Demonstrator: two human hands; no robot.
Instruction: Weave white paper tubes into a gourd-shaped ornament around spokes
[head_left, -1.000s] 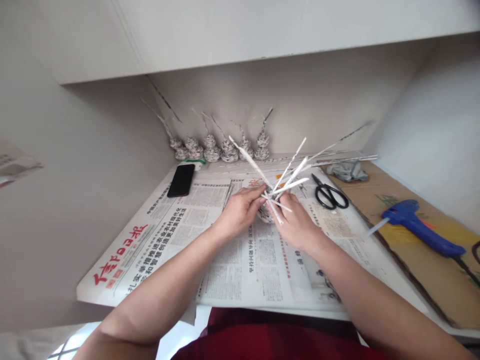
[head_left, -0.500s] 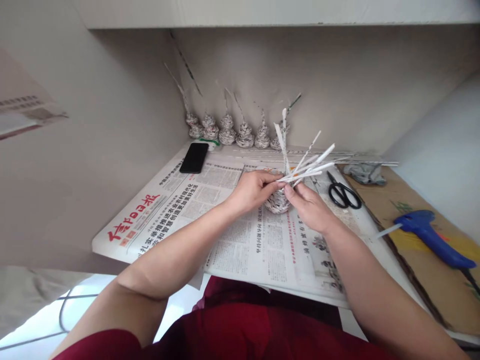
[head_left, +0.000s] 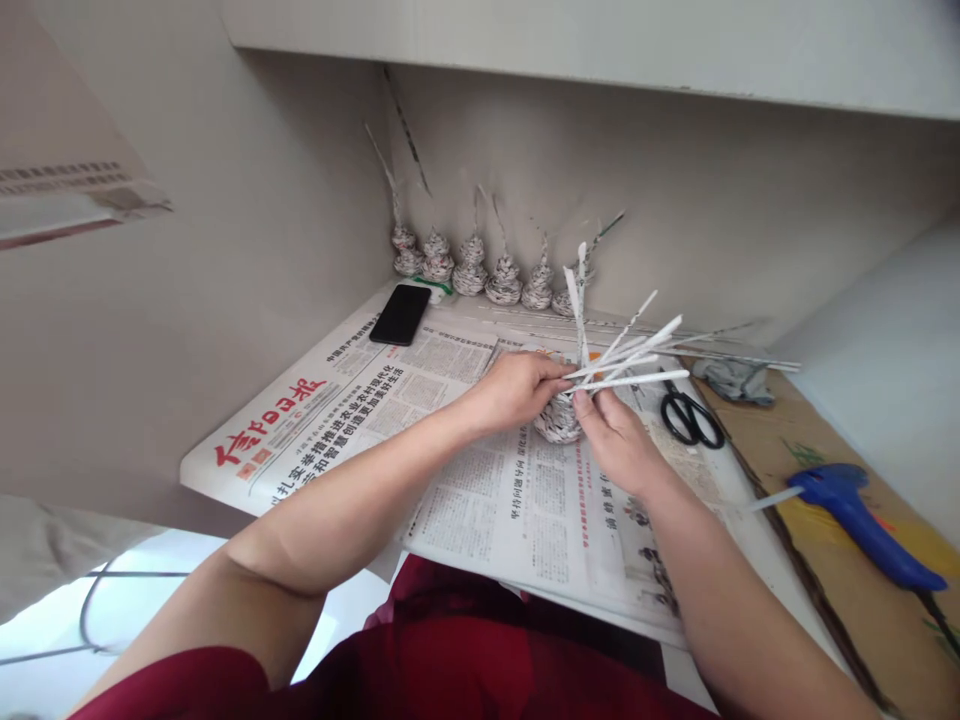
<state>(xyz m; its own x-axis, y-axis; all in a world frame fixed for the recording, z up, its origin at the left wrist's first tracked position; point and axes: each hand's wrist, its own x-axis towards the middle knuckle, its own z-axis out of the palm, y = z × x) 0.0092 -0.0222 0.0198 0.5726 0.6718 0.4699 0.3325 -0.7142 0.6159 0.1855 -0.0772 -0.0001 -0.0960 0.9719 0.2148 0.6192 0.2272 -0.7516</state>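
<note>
Both the left hand and right hand are curled nearly closed, the left pinching paper sticks, the right holding the woven pot over the newspaper, likely so nothing slips.

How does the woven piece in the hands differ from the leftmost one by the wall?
The held piece looks single-bulbed; the leftmost piece is double-bulbed. Loose strips fan out from the held piece, while one thin stalk tops the leftmost piece. The left hand and right hand grasp the held piece; the leftmost piece stands untouched. Both look woven from paper.
</note>
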